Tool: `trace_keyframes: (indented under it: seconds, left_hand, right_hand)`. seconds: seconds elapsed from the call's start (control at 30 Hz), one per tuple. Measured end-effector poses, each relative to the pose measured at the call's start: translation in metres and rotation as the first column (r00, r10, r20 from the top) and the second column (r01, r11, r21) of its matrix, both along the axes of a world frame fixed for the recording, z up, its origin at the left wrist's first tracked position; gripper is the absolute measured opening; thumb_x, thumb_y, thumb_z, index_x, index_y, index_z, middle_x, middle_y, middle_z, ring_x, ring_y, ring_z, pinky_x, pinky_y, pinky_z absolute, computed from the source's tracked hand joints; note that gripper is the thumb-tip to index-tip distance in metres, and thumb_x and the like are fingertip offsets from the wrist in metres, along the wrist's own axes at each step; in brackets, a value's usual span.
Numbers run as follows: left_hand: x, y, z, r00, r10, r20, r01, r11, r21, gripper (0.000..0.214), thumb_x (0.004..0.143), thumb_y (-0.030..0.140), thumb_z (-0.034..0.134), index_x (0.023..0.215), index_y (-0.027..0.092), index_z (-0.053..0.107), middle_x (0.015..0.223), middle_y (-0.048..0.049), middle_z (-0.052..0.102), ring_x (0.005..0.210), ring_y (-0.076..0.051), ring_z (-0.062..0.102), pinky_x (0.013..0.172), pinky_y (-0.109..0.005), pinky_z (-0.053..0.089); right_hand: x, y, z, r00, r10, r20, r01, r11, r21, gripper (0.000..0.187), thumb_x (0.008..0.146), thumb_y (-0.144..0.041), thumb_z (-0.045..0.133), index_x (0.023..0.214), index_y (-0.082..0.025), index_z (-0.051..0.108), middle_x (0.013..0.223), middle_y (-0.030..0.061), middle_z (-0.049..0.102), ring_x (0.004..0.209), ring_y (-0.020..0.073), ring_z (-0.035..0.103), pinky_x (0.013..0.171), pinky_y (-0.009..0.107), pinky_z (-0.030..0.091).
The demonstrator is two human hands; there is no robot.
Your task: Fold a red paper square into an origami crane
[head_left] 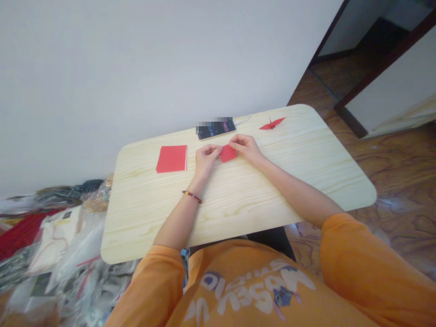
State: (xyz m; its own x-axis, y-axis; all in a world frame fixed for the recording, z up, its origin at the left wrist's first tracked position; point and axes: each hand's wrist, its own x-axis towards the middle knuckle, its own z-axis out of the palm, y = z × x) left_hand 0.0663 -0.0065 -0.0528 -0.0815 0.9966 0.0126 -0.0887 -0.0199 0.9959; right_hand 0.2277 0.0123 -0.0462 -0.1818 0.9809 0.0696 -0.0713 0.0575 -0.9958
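Pinching a small red folded-paper square (pixel 228 154) between thumbs and fingertips — the left hand (pixel 206 157) at its left corner, the right hand (pixel 246 145) at its upper right — a person works at a pale wood-grain table with rounded corners (pixel 306 152). The square is just in front of a dark rectangular phone (pixel 217 129), between a stack of red square paper sheets (pixel 172 159) and a red folded-paper bird (pixel 272 124).

The folded paper (pixel 228 153), paper stack (pixel 172 159) and paper crane (pixel 272 124) are red, the table (pixel 272 195) pale wood-grained, the shirt (pixel 235 272) orange.
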Motion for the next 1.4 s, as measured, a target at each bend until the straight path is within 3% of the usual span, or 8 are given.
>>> trace_keyframes:
  seconds: [0.3,0.63,0.77,0.93,1.1,1.4]
  left_hand:
    - [-0.002,0.001,0.002,0.996,-0.007,-0.094,0.006,1.000,-0.013,0.007,0.063,0.017,0.067,0.056,0.017,0.069,0.058,-0.0004,0.066,0.056,-0.011,0.055,0.059,-0.023,0.043]
    - [-0.008,0.006,-0.001,0.999,-0.005,0.035,0.007,0.997,-0.072,0.010,0.062,0.024,0.070,0.055,0.018,0.068,0.058,-0.0012,0.066,0.058,-0.010,0.057,0.061,-0.023,0.044]
    - [-0.009,0.006,-0.003,0.994,-0.010,0.113,0.016,0.999,-0.051,0.012,0.063,0.028,0.076,0.068,0.018,0.072,0.071,-0.0030,0.071,0.069,-0.012,0.063,0.070,-0.024,0.048]
    - [-0.009,0.005,-0.003,0.984,-0.162,0.078,0.158,0.986,0.050,0.041,0.063,0.027,0.080,0.102,0.022,0.072,0.092,-0.0042,0.075,0.087,-0.016,0.068,0.089,-0.032,0.050]
    - [-0.010,0.004,-0.004,0.973,-0.225,0.043,0.221,0.972,0.078,0.042,0.063,0.029,0.080,0.103,0.022,0.072,0.094,-0.0039,0.074,0.089,-0.017,0.068,0.091,-0.034,0.051]
    - [-0.008,0.005,-0.007,0.984,-0.177,0.025,0.173,0.979,0.104,0.035,0.061,0.023,0.080,0.094,0.018,0.071,0.086,-0.0034,0.072,0.078,-0.013,0.066,0.080,-0.028,0.052]
  right_hand:
    - [0.001,0.000,-0.003,1.000,0.017,0.006,-0.017,1.000,0.021,0.027,0.067,-0.041,0.071,0.065,-0.018,0.057,0.060,-0.0024,0.051,0.056,0.0100,0.042,0.051,0.024,0.029]
    - [0.003,0.002,-0.001,0.990,-0.115,-0.085,0.100,0.981,-0.166,0.026,0.058,-0.035,0.074,0.061,-0.019,0.054,0.053,-0.0048,0.048,0.046,0.0063,0.035,0.042,0.020,0.019]
    - [0.006,0.006,-0.003,0.973,-0.178,-0.149,0.144,0.966,-0.215,0.024,0.057,-0.031,0.073,0.063,-0.018,0.054,0.053,-0.0046,0.049,0.044,0.0053,0.034,0.040,0.020,0.015]
    - [0.006,0.005,-0.001,0.972,-0.152,-0.181,0.104,0.963,-0.250,0.022,0.056,-0.030,0.072,0.062,-0.017,0.056,0.051,-0.0054,0.048,0.044,0.0043,0.035,0.040,0.018,0.017]
    - [0.005,0.004,0.001,0.971,-0.149,-0.186,0.094,0.957,-0.274,0.021,0.054,-0.029,0.072,0.063,-0.016,0.058,0.051,-0.0049,0.051,0.044,0.0040,0.039,0.040,0.017,0.019]
    - [0.007,0.004,0.000,0.981,-0.089,-0.172,0.040,0.962,-0.270,0.023,0.055,-0.030,0.074,0.062,-0.016,0.057,0.049,-0.0055,0.048,0.043,0.0037,0.036,0.040,0.018,0.016]
